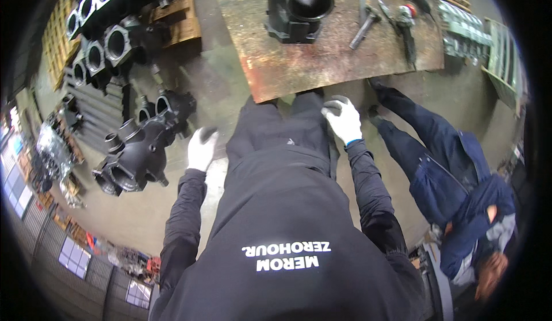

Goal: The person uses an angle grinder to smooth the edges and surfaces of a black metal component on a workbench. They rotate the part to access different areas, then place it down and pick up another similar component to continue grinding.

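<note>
My left hand [202, 148], in a white glove with grey fingertips, hangs beside my left thigh with its fingers loosely bent and nothing visible in it. My right hand [343, 119], gloved the same way, is by my right thigh, just short of the table's near edge. Its fingers are slightly curled and apart, with no object showing. Ahead of me a black metal casting [286, 29] with a round bore stands on the worn wooden tabletop [287, 71]. Neither hand touches it. Right of the casting lie a dark hammer-like tool [363, 30] and a grinder-like power tool with a red part [407, 30].
Black branched castings [141, 154] stand on the floor at my left, with more on pallets [178, 19] behind them. Another person in dark blue clothes [445, 177] is close at my right. Metal parts [464, 30] are stacked beyond the table's right side.
</note>
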Tool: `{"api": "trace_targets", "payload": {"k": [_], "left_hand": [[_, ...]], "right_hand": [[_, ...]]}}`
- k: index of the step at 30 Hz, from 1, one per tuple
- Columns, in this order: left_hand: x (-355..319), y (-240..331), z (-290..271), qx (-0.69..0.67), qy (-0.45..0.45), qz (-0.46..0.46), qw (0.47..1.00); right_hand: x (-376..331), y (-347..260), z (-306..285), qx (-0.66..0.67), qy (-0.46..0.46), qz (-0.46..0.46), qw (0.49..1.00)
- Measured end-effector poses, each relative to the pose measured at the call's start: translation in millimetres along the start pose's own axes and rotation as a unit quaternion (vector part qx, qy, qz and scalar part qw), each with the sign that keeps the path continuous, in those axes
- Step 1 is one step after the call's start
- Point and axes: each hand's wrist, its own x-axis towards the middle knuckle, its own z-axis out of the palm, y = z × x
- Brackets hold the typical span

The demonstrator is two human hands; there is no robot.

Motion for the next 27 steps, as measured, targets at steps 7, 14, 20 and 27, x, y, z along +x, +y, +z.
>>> {"api": "trace_targets", "payload": {"k": [7,14,20,27], "left_hand": [[-4.5,-45.6,-13.7,-0.092,-0.028,-0.014,0.995],[-5.3,-47.9,-14.0,-0.099,-0.035,-0.022,0.994],[-5.2,-58.7,-19.9,-0.107,-0.038,-0.035,0.993],[-7.2,-47.0,-22.8,-0.093,-0.034,-0.056,0.993]], "right_hand": [[-4.6,-28.5,27.0,-0.096,-0.178,-0.044,0.978],[-11.7,-25.1,60.0,-0.181,-0.239,-0.038,0.953],[-13.1,-20.6,68.5,-0.158,-0.245,-0.039,0.956],[-18.5,0.2,89.8,-0.139,-0.197,-0.031,0.97]]}}
